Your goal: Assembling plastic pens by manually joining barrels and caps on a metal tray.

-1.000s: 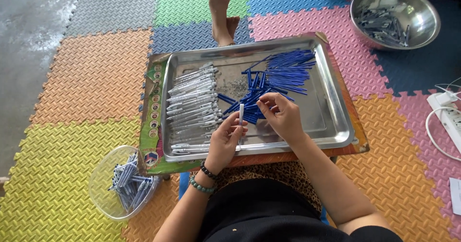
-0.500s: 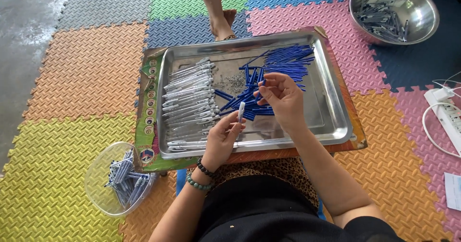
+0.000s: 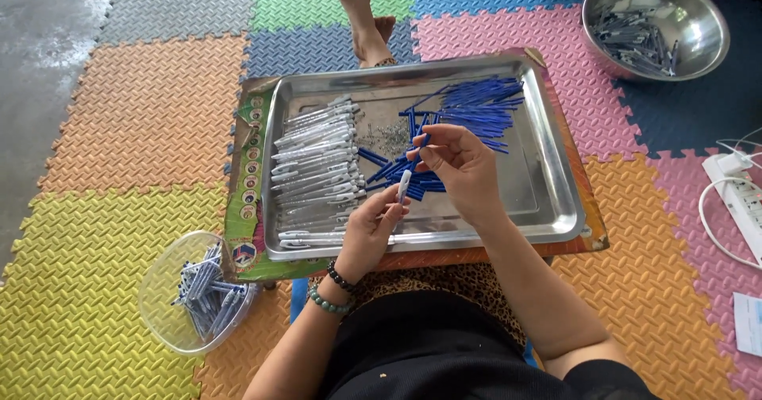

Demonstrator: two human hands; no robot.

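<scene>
A steel tray (image 3: 548, 201) rests on my lap. On its left lie several white pen barrels (image 3: 313, 166); blue refills (image 3: 476, 102) are heaped at the upper right, with a patch of tiny metal springs (image 3: 389, 136) between. My left hand (image 3: 367, 229) pinches a white pen barrel (image 3: 403, 186) upright over the tray's front. My right hand (image 3: 460, 166) is just above it, holding a short blue piece (image 3: 423, 141) in its fingertips near the barrel's tip.
A clear plastic bowl (image 3: 163, 289) with assembled pens sits on the floor at the lower left. A steel bowl (image 3: 698, 19) of grey parts stands at the upper right. A white power strip (image 3: 742, 198) lies right. Another person's foot (image 3: 361, 7) is beyond the tray.
My right hand has lifted a blue piece from the pile toward the barrel in my left hand. The view has shifted slightly.
</scene>
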